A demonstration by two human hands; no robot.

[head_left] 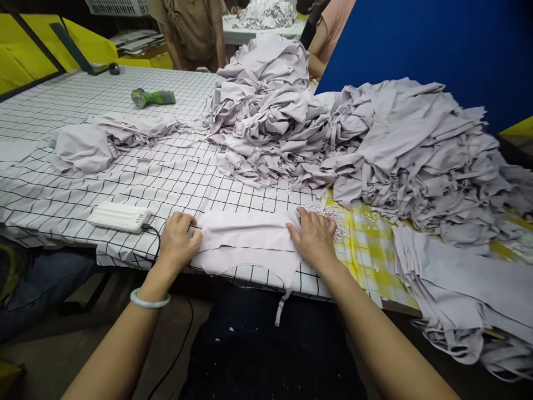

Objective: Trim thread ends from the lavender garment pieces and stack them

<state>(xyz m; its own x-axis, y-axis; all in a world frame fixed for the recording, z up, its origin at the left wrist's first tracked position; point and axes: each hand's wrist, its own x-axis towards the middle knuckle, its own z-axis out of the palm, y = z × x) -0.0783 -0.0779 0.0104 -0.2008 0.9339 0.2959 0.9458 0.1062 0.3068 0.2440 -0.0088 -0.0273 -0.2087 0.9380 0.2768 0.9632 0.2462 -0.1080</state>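
Note:
A pale lilac garment piece [250, 236] lies spread at the table's front edge, with a fold across it and a curved cut-out on the near side. One thin strap [281, 305] of it hangs over the edge. My left hand [179, 239] rests at the garment's left end, its fingers bent and the thumb apart from them. At the right end, my right hand [314, 236] touches the cloth with thumb and forefinger spread. Neither hand visibly grips the fabric. A pale bangle [150, 299] circles my left wrist.
Large heaps of similar garments [266, 111] [400, 139] cover the table's back and right. A flat stack [470, 278] overhangs at right. A white power bank [119, 216] with a black cable lies left, a green handheld tool [153, 98] farther back. Small scraps [328, 216] lie near my right hand. People stand behind.

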